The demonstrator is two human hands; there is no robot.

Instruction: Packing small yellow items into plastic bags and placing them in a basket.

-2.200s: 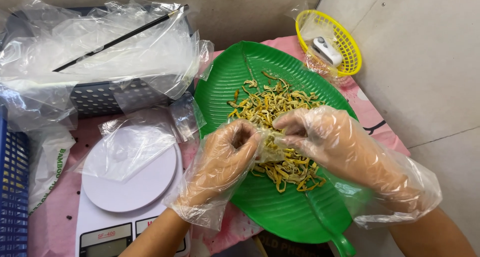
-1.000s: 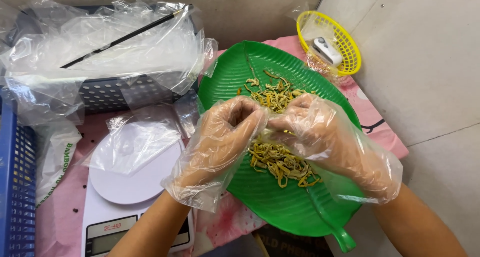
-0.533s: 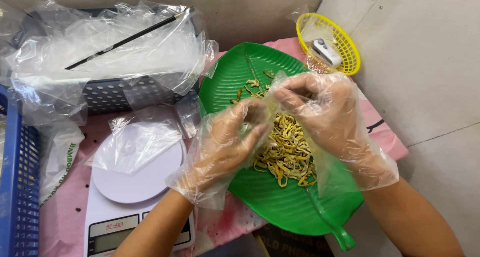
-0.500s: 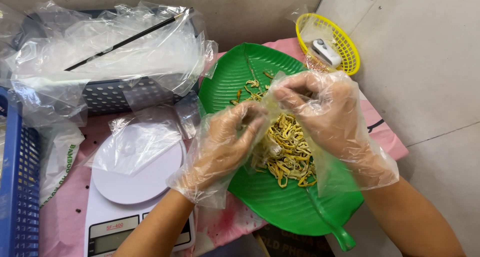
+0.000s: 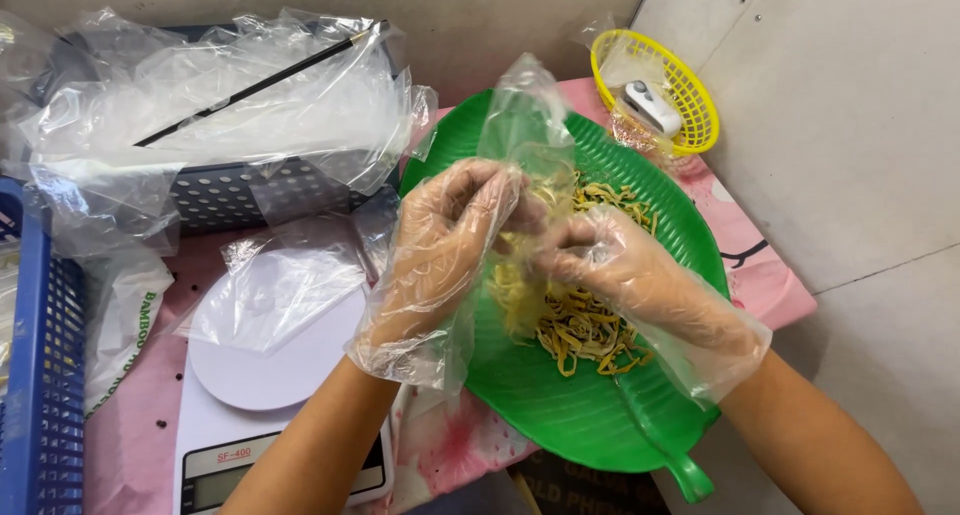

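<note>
Both gloved hands, left hand (image 5: 440, 245) and right hand (image 5: 625, 275), hold a small clear bag (image 5: 525, 125) upright over yellow strips (image 5: 585, 325) on the green leaf tray (image 5: 560, 415)

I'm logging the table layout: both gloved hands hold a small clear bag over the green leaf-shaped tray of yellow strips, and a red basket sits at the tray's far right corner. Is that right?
Not quite: the basket is yellow, not red, as the head view shows. The rest stands: the left hand and right hand, both gloved, hold a small clear bag over the green leaf-shaped tray of yellow strips.
</note>
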